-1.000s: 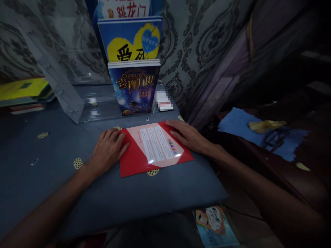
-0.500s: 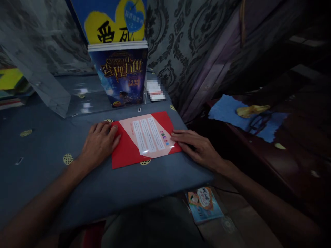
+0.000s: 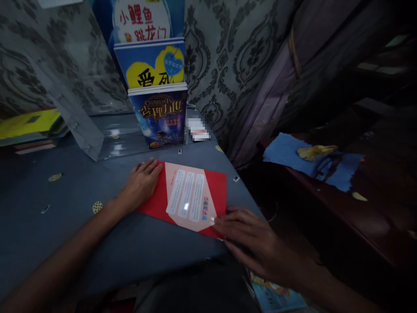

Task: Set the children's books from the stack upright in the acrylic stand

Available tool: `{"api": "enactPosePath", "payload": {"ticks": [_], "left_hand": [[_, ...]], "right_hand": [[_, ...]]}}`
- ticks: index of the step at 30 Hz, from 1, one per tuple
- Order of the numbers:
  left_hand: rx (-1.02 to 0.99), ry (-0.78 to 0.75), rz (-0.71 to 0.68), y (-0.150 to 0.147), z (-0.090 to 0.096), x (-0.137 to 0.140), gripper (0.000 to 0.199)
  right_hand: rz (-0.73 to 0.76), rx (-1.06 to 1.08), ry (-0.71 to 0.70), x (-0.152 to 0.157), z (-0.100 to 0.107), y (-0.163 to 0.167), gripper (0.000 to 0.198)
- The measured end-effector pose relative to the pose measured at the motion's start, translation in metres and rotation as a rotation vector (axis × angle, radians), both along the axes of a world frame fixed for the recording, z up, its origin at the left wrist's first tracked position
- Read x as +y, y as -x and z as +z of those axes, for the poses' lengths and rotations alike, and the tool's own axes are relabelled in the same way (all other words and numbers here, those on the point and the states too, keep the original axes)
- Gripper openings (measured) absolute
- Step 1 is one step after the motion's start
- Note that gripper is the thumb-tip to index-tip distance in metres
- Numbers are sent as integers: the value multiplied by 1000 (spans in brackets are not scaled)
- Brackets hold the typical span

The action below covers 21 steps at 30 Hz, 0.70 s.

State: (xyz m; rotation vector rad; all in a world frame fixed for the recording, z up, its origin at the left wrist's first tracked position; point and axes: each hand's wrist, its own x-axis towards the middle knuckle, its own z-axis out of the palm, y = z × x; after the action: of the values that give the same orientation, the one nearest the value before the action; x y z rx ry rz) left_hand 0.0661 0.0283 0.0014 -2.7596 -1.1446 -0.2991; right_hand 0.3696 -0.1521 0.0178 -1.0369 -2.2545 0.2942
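Note:
A thin, glossy red and pink book with white text panels lies turned at an angle on the table. My left hand rests on its left end, the fingers laid flat over the red cover. At the near right corner, my right hand has its fingertips on the cover and its thumb by the edge, gripping the corner. The right hand is slightly blurred, and the thumb tip is partly hidden.
Beyond the book, a clear tiered stand holds several upright books, a dark blue one in front. A yellow-topped stack is at left. At right, a dark red surface bears blue paper. Another book lies below the table.
The red book has turned clockwise, its right end swinging toward me. My right hand moved nearer with that corner; my left stayed at the other end. The camera view has tilted upward.

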Motion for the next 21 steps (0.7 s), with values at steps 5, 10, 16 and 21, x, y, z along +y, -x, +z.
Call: {"api": "enactPosePath", "payload": {"ticks": [5, 10, 16, 21], "left_hand": [[76, 28, -72, -43, 15, 17, 41], [118, 108, -101, -89, 28, 21, 40], [61, 153, -129, -98, 24, 26, 43], [53, 140, -81, -100, 18, 30, 45]], "right_hand": [[159, -139, 188, -14, 15, 45, 44], [289, -305, 231, 11, 20, 83, 51], [351, -248, 235, 43, 6, 91, 49], [360, -186, 238, 53, -8, 80, 46]]}}
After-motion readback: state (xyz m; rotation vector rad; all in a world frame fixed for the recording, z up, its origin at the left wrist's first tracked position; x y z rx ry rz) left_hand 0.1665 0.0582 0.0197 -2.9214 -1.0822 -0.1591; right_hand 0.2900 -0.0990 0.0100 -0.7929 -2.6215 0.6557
